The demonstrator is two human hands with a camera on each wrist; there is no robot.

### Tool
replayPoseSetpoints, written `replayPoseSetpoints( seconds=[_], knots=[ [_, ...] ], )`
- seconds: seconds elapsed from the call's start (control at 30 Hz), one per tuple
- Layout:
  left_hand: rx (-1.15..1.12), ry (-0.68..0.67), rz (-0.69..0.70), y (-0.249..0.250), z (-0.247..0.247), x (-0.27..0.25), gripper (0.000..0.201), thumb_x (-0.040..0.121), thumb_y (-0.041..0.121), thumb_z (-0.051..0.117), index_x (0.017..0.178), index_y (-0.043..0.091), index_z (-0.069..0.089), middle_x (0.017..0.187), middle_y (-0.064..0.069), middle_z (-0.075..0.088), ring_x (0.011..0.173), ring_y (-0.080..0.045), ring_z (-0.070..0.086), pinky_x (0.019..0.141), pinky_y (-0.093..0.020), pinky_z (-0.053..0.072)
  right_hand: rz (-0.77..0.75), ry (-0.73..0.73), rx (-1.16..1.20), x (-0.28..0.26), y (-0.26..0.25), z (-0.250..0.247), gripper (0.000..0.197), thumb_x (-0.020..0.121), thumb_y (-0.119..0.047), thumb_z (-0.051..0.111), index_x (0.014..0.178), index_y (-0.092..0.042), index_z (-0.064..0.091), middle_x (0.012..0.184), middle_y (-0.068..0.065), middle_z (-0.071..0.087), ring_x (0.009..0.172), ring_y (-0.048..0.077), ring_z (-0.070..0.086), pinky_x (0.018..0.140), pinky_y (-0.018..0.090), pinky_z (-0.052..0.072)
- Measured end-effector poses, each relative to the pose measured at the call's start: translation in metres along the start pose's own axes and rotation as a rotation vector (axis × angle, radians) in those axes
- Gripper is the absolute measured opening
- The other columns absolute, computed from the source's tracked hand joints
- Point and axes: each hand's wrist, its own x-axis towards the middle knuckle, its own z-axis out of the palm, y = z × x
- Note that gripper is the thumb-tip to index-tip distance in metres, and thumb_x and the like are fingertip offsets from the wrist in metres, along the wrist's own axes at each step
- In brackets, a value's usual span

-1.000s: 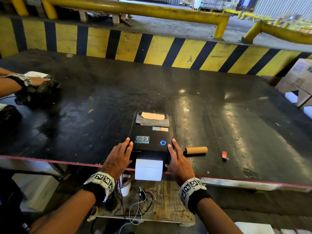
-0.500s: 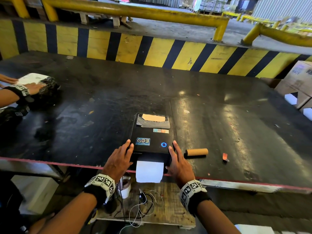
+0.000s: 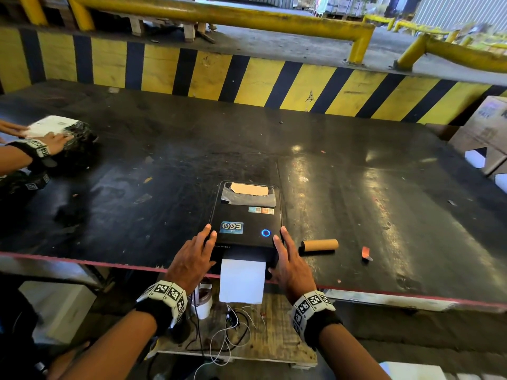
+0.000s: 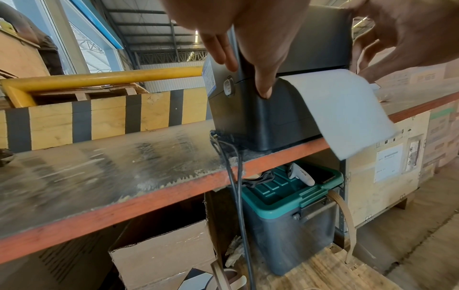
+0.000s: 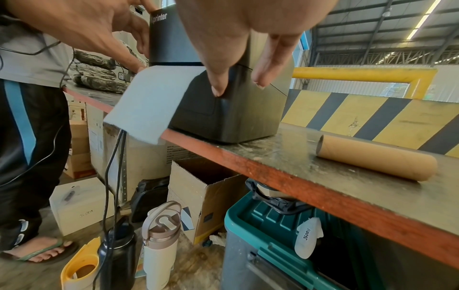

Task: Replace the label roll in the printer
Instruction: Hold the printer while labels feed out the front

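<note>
Compared with the head views of a second and half a second ago, little is changed: the black label printer [image 3: 247, 215] is found at the same spot on the near edge of the dark worktable [image 3: 356, 187], lid closed, and it is still flanked by both hands. The white label strip [image 3: 242, 281] is seen hanging from the front slot over the red table edge much as before, though half a second ago its lower end was curled slightly. At the far left, another person's hands [image 3: 56, 141] have been shifted on a wrapped black parcel [image 3: 78, 133]. The left hand [image 3: 192, 259] is laid against the printer's left front corner with straight, spread fingers, nothing being gripped; in the left wrist view a fingertip [image 4: 264, 92] is pressed on the housing beside the slot. The right hand [image 3: 290, 264] is placed likewise on the right side, fingers extended and flat. The empty cardboard core [image 3: 319, 244] is left lying on the table just right of the printer, with a small red scrap [image 3: 366, 253] further right. The word "printer" can be read on the front edge of the lid [image 5: 159, 18], and a blue ring light [image 3: 265, 232] is lit on top. A logo sticker [image 3: 231, 227] is present, but its letters cannot be made out. "JS0011" is handwritten on a white handheld device [image 5: 308, 239] in the green-rimmed bin [image 5: 248, 225] under the table.
</note>
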Motion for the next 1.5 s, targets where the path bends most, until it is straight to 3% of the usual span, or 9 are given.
replayPoseSetpoints(
  seconds=[0.13, 0.33, 0.57, 0.7, 1.0, 1.13, 1.3, 1.5],
  knots=[
    [-0.002, -0.004, -0.005, -0.0002, 0.0009, 0.0003, 0.101, 0.032, 0.029, 0.095, 0.115, 0.002, 0.044, 0.111, -0.024, 0.067, 0.071, -0.024, 0.071, 0.058, -0.030, 0.059, 0.001, -0.008, 0.001, -0.0003, 0.0006, -0.0002, 0.078, 0.089, -0.019, 0.060, 0.148, -0.013, 0.010, 0.158, 0.005, -0.011, 0.135, 0.024, 0.038, 0.103, 0.030, 0.043],
    [-0.031, -0.004, -0.016, -0.0014, 0.0041, -0.0005, 0.099, 0.035, 0.025, 0.095, 0.117, 0.002, 0.044, 0.114, -0.025, 0.065, 0.071, -0.026, 0.070, 0.059, -0.032, 0.060, -0.027, 0.024, 0.026, -0.0006, 0.0009, 0.0004, 0.077, 0.084, -0.012, 0.065, 0.146, -0.008, 0.020, 0.158, 0.010, 0.000, 0.129, 0.030, 0.045, 0.097, 0.036, 0.048],
    [-0.033, -0.005, -0.013, -0.0034, 0.0058, 0.0000, 0.099, 0.036, 0.027, 0.095, 0.117, 0.003, 0.044, 0.115, -0.024, 0.064, 0.070, -0.024, 0.070, 0.059, -0.030, 0.060, -0.015, 0.023, 0.021, 0.0017, 0.0035, 0.0044, 0.080, 0.086, -0.017, 0.064, 0.147, -0.011, 0.013, 0.151, -0.003, -0.018, 0.135, 0.026, 0.038, 0.102, 0.031, 0.044],
    [-0.035, 0.008, -0.006, -0.0027, 0.0044, 0.0000, 0.100, 0.034, 0.027, 0.095, 0.116, 0.002, 0.044, 0.113, -0.024, 0.065, 0.071, -0.024, 0.071, 0.058, -0.030, 0.060, 0.002, 0.020, 0.018, 0.0015, 0.0026, 0.0039, 0.079, 0.086, -0.021, 0.064, 0.147, -0.013, 0.014, 0.159, 0.003, -0.008, 0.135, 0.022, 0.038, 0.103, 0.030, 0.041],
    [-0.058, 0.007, -0.002, -0.0031, 0.0017, -0.0004, 0.100, 0.033, 0.027, 0.095, 0.116, 0.003, 0.045, 0.113, -0.023, 0.065, 0.070, -0.022, 0.071, 0.057, -0.029, 0.060, 0.011, 0.033, 0.031, 0.0003, 0.0016, 0.0045, 0.078, 0.086, -0.023, 0.064, 0.147, -0.014, 0.016, 0.159, 0.002, -0.006, 0.136, 0.023, 0.037, 0.105, 0.032, 0.041],
    [-0.082, -0.009, -0.004, -0.0038, 0.0003, -0.0016, 0.099, 0.035, 0.028, 0.095, 0.117, 0.005, 0.045, 0.115, -0.022, 0.065, 0.069, -0.021, 0.071, 0.057, -0.027, 0.060, 0.027, 0.015, 0.033, -0.0004, 0.0000, 0.0032, 0.078, 0.088, -0.024, 0.062, 0.147, -0.017, 0.011, 0.159, -0.001, -0.011, 0.137, 0.021, 0.034, 0.105, 0.031, 0.041],
    [-0.134, -0.018, -0.035, -0.0037, 0.0013, -0.0037, 0.099, 0.035, 0.027, 0.095, 0.119, 0.008, 0.045, 0.119, -0.019, 0.064, 0.068, -0.018, 0.070, 0.055, -0.026, 0.059, 0.025, 0.037, 0.018, -0.0039, -0.0026, 0.0007, 0.081, 0.085, -0.023, 0.064, 0.147, -0.017, 0.013, 0.150, -0.010, -0.020, 0.126, 0.021, 0.049, 0.094, 0.031, 0.051],
    [-0.172, -0.034, -0.057, -0.0038, 0.0026, -0.0074, 0.096, 0.040, 0.027, 0.093, 0.122, 0.009, 0.047, 0.127, -0.017, 0.059, 0.072, -0.017, 0.070, 0.058, -0.024, 0.060, 0.044, 0.015, 0.026, -0.0066, -0.0050, -0.0018, 0.083, 0.086, -0.022, 0.063, 0.148, -0.019, 0.007, 0.147, -0.013, -0.028, 0.124, 0.020, 0.050, 0.093, 0.030, 0.051]
  ],
)
